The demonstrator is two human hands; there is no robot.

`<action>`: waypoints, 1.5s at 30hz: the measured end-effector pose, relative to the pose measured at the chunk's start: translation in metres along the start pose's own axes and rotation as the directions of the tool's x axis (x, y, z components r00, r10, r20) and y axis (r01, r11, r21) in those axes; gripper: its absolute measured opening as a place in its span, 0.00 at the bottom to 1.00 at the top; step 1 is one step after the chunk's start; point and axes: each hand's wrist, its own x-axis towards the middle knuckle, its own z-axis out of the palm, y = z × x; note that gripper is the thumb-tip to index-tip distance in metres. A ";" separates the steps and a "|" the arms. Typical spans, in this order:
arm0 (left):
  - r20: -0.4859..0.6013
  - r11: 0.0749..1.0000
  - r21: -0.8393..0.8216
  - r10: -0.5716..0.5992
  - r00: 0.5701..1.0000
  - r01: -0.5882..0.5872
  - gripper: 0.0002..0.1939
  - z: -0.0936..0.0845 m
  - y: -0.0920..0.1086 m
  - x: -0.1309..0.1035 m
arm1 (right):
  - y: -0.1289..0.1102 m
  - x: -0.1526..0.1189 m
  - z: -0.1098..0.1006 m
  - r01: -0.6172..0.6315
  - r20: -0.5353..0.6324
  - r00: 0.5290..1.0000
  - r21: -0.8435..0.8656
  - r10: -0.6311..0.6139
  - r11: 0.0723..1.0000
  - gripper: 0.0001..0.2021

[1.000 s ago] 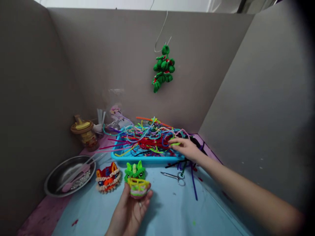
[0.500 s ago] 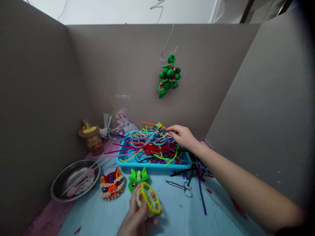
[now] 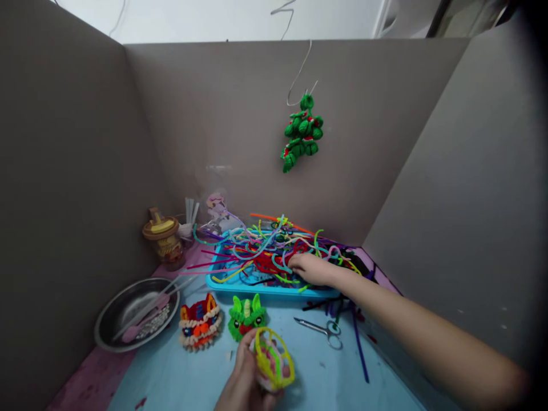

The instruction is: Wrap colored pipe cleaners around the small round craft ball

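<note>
My left hand [image 3: 246, 371] is closed around a yellow pipe-cleaner piece [image 3: 276, 359] with pink and green inside, held low over the table. My right hand [image 3: 310, 268] reaches into the blue tray [image 3: 274, 293], its fingers bent down among red and light blue pipe cleaners [image 3: 268, 262]; what the fingertips touch is hidden. Just behind my left hand sits a green dragon-like head [image 3: 247, 317]. An orange, red and cream figure [image 3: 200, 324] lies left of it. Scissors [image 3: 319, 330] rest in front of the tray.
At the left is a metal bowl [image 3: 105, 331] with pink tools and white beads. Behind it stand a brown-lidded jar [image 3: 169, 245] and white sticks [image 3: 192, 211]. A green crocheted string [image 3: 302, 134] hangs from a wire. Grey panels [image 3: 240, 114] enclose the table. Dark stems lie right of the scissors.
My right hand has moved from the tray's back edge forward and down into the pipe cleaners. The yellow piece in my left hand has turned, showing more of its inside.
</note>
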 end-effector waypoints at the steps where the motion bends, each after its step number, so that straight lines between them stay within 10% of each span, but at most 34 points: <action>1: -0.009 1.000 -0.023 -0.015 1.000 0.015 0.39 0.001 0.001 0.000 | 0.002 0.001 -0.005 -0.011 -0.040 0.999 0.000 0.011 1.000 0.12; 7: -0.023 0.999 -0.045 -0.027 0.999 0.026 0.37 0.010 0.004 -0.004 | 0.007 0.014 -0.038 -0.129 -0.445 0.890 -0.028 0.103 0.991 0.12; 17: -0.039 0.988 -0.119 0.091 0.995 -0.095 0.33 0.009 0.012 -0.007 | -0.011 0.053 -0.017 -0.307 -0.109 0.949 -0.119 0.295 0.944 0.03; 23: -0.039 0.987 -0.143 0.064 0.997 -0.069 0.32 0.006 0.011 -0.006 | -0.006 0.050 -0.028 -0.358 -0.178 0.923 -0.064 0.342 0.931 0.05; 29: -0.071 0.972 -0.217 0.080 0.994 -0.094 0.31 0.001 0.016 -0.004 | -0.017 0.050 -0.069 -0.301 -0.370 0.859 0.196 0.355 0.933 0.11; 34: -0.016 0.956 -0.281 0.086 0.996 -0.087 0.30 0.000 0.018 -0.005 | -0.026 0.047 -0.099 0.052 -0.392 0.765 0.829 0.511 0.557 0.10; 39: 0.099 0.961 -0.270 0.089 0.991 -0.059 0.27 0.002 0.017 -0.008 | -0.029 0.039 -0.113 0.141 -0.368 0.748 0.901 0.553 0.409 0.11; 45: 0.111 0.959 -0.261 0.147 0.983 -0.114 0.25 -0.009 0.013 -0.005 | -0.023 0.022 -0.142 0.165 -0.476 0.669 0.844 0.571 0.511 0.12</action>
